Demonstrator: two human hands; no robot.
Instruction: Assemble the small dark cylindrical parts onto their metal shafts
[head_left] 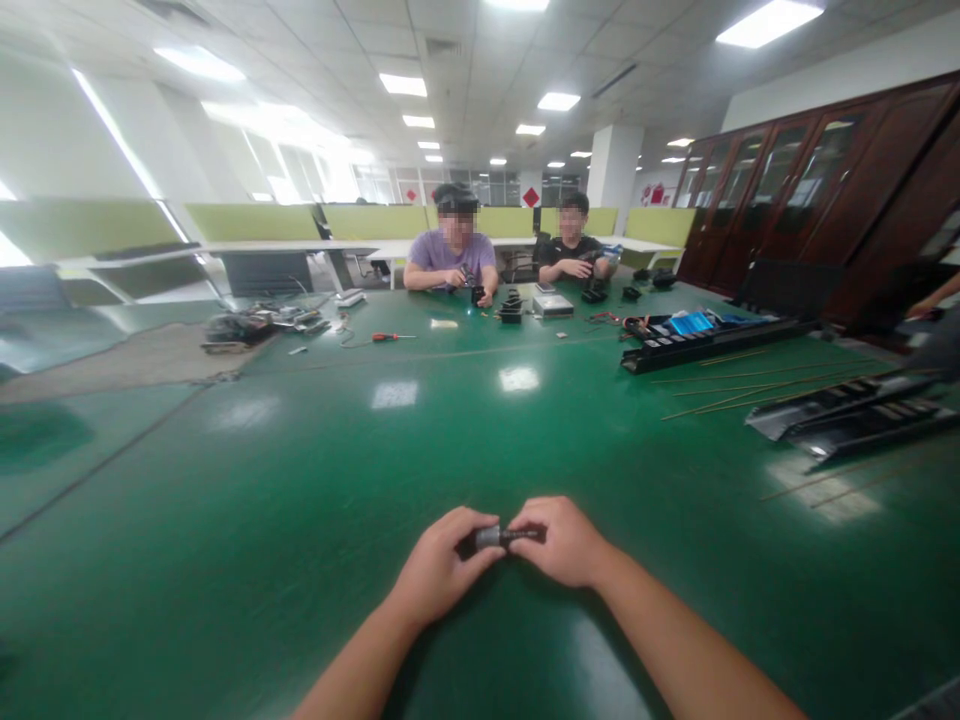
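Both hands meet over the near middle of the green table [337,480], around a small cylindrical object [489,537]. Its left part is silver-grey, and a darker, thinner part with small pale markings extends to the right. My left hand [448,560] pinches the silver-grey part between thumb and fingers. My right hand [562,542] is closed on the dark part, thumb below and index finger above. The object lies roughly level, and the fingertips of the two hands are close together. What exactly the object is cannot be made out.
Across the table sit two people [454,250] handling small black parts. A red-handled screwdriver [386,337] lies at the far side, left of a grey box [553,304]. Black trays [705,342] and thin rods [720,405] are at right, a parts pile [255,325] at far left.
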